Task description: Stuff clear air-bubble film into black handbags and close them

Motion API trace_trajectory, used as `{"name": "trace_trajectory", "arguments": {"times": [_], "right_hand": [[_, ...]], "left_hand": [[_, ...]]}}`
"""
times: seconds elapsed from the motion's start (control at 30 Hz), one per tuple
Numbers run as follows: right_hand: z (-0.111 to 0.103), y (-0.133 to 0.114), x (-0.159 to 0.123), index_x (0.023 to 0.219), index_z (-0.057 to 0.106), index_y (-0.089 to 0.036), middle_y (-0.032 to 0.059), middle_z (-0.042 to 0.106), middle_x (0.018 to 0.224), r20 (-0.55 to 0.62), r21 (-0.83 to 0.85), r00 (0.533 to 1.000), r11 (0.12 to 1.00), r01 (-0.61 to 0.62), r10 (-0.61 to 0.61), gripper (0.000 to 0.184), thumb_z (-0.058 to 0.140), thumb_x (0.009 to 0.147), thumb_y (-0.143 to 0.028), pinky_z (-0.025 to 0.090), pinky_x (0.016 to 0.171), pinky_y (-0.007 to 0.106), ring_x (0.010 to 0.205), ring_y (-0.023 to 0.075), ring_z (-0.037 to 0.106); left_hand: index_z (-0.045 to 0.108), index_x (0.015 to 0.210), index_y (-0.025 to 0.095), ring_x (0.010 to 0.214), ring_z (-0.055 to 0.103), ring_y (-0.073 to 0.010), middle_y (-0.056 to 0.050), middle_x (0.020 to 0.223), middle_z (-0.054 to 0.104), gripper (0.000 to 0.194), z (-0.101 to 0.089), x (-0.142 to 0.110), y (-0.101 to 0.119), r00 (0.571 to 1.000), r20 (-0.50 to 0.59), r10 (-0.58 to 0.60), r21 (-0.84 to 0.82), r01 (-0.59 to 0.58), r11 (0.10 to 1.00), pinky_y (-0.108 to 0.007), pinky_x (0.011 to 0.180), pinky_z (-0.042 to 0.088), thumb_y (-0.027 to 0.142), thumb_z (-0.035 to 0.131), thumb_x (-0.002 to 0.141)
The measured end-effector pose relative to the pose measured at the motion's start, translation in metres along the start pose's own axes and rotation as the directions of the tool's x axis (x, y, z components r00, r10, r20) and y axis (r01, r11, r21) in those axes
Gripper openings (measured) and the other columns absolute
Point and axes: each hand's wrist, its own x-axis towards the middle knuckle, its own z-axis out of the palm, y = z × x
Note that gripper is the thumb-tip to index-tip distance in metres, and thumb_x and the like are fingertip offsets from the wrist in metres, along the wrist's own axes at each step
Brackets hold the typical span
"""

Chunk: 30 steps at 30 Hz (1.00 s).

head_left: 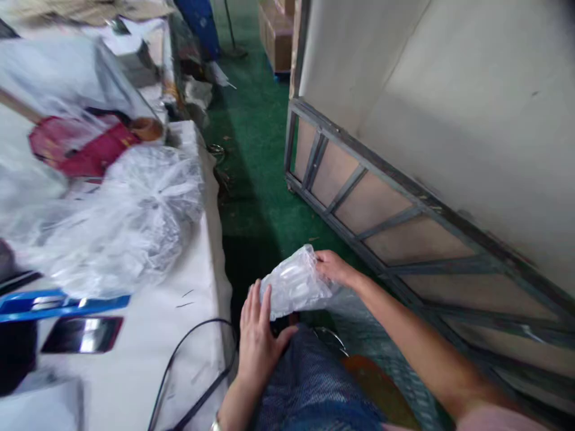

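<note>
A clear plastic bag (294, 282), crumpled and partly see-through, is held over my lap beside the table edge. My right hand (335, 267) closes on its far right end, the fingertips partly hidden by the plastic. At the near left end my left hand (259, 335) lies against the bag with fingers stretched out and the thumb apart. What the bag contains, if anything, I cannot make out. More plastic seems to trail below my right forearm.
On the white table (179, 359) at left are a heap of clear plastic bags (148, 209), a red package (90, 146), a phone (83, 334), a blue tool (58, 304) and a black cable (179, 344). A metal-framed panel (386, 197) stands at right on the green floor (251, 161).
</note>
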Motion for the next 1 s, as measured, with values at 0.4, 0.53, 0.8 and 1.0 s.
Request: {"name": "trace_trajectory", "arguments": {"times": [0.4, 0.53, 0.8, 1.0], "right_hand": [[0.022, -0.120, -0.071, 0.120, 0.062, -0.018, 0.0063, 0.069, 0.107, 0.378, -0.152, 0.894, 0.936, 0.316, -0.241, 0.063, 0.069, 0.075, -0.060, 0.048, 0.087, 0.032, 0.097, 0.0224, 0.063], [0.031, -0.110, -0.068, 0.102, 0.070, -0.016, 0.0035, 0.072, 0.094, 0.391, -0.173, 0.896, 0.939, 0.297, -0.212, 0.052, 0.076, 0.069, -0.055, 0.049, 0.077, 0.028, 0.084, 0.0200, 0.065], [0.003, -0.128, -0.049, 0.105, 0.067, -0.012, 0.0024, 0.068, 0.077, 0.152, -0.096, 0.917, 0.918, 0.386, -0.369, 0.059, 0.066, 0.075, -0.062, 0.043, 0.059, 0.024, 0.060, 0.0117, 0.056], [-0.015, -0.147, -0.057, 0.084, 0.069, -0.012, -0.0034, 0.054, 0.057, 0.010, -0.284, 0.845, 0.809, 0.515, -0.535, 0.052, 0.050, 0.088, -0.060, 0.036, 0.051, 0.021, 0.052, 0.0102, 0.048]], "left_hand": [[0.070, 0.094, 0.013, 0.078, 0.066, -0.0233, -0.006, 0.083, 0.073, 0.040, -0.136, 0.047, -0.021, 0.910, -0.082, -0.406, -0.494, 0.317, 0.810, -0.031, 0.071, 0.051, 0.050, 0.060, 0.080], [0.071, 0.090, 0.011, 0.076, 0.066, -0.0227, -0.008, 0.082, 0.073, 0.045, -0.166, 0.046, -0.028, 0.866, -0.034, -0.499, -0.665, 0.353, 0.658, -0.029, 0.068, 0.051, 0.053, 0.068, 0.073], [0.068, 0.088, 0.010, 0.072, 0.068, -0.0204, -0.011, 0.086, 0.073, 0.048, -0.203, 0.056, -0.058, 0.848, 0.128, -0.514, -0.795, 0.398, 0.459, -0.028, 0.068, 0.053, 0.052, 0.076, 0.066], [0.049, 0.135, 0.016, 0.108, 0.063, -0.0308, -0.017, 0.123, 0.063, 0.059, -0.212, 0.088, -0.032, 0.920, -0.322, -0.223, -0.162, 0.179, 0.971, -0.047, 0.091, 0.050, 0.032, 0.062, 0.080]]}}
